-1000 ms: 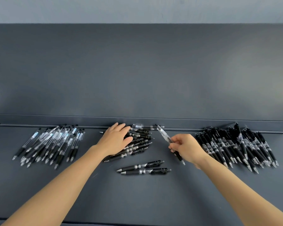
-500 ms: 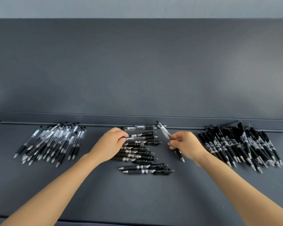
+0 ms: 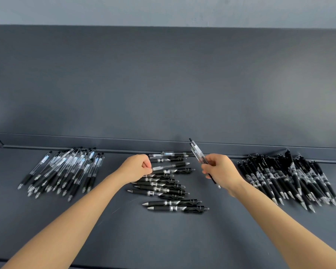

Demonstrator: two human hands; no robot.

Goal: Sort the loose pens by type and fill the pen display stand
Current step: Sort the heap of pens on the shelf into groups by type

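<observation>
Clear-barrelled pen with a black grip, tilted up and leftward, is clasped in the curled fingers of the right hand. The left hand pinches the near end of another clear pen lying on the middle heap of mostly black pens. Two black pens lie side by side just in front of that heap. A clear-pen pile sits well to the left and a black-pen pile to the right. Label print is too small to read. Everything rests on a dark grey surface below a low rail.
</observation>
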